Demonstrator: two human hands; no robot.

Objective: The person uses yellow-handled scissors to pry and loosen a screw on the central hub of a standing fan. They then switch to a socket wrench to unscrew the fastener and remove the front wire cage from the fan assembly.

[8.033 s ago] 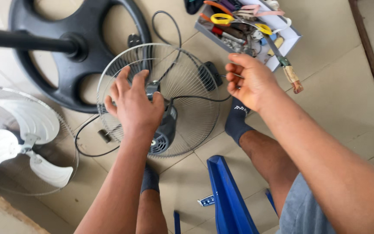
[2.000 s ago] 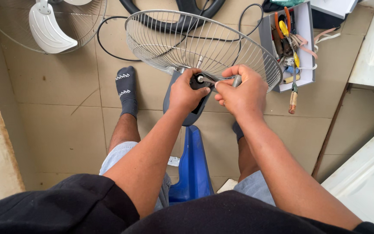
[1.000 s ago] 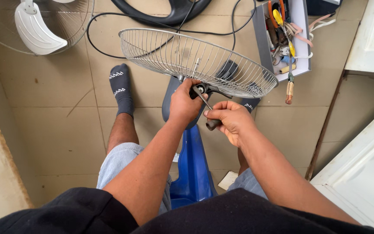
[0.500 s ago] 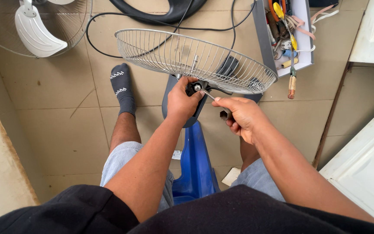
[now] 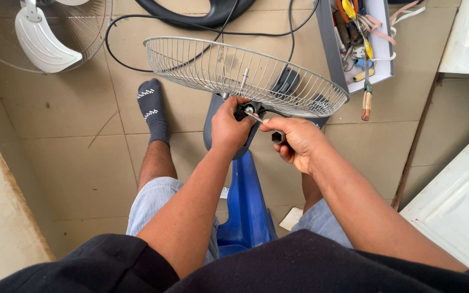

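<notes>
The right hand has pulled back a bit from half a second ago, fingers wrapped around a dark-handled screwdriver whose tip sits at the motor hub. The left hand keeps gripping the dark motor housing behind the round wire fan guard, held up above the tiled floor, so the screw looks like it's being worked.

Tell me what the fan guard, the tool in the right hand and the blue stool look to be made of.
Fan guard: thin wire, probably steel, with a silvery, shiny finish, ribs running to a round rim.
Tool in the right hand: bright metal shaft, dark handle, likely plastic.
Blue stool: apparently moulded plastic, smooth and glossy.
</notes>
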